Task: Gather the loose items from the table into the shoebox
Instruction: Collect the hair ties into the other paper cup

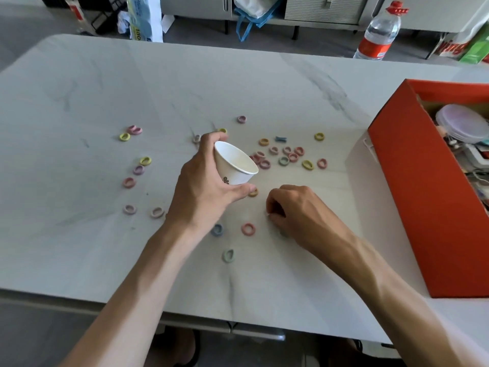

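Observation:
My left hand (203, 186) grips a white paper cup (235, 165), tilted with its mouth toward the right, above the middle of the grey marble table (264, 83). Just right of it, my right hand (293, 207) has its fingers curled down against the tabletop; what they pinch is hidden. Several small pastel hair ties lie scattered around, with a cluster (285, 156) behind the cup, a pink one (248, 229) and a green one (228, 255) near my wrists. The red shoebox (412, 181) stands open at the right, with mixed items inside.
A plastic water bottle (378, 33) stands at the table's far right edge beside a printed bag (465, 43). More hair ties lie at the left, such as a yellow one (124, 136). Cabinets and bags stand on the floor beyond the table.

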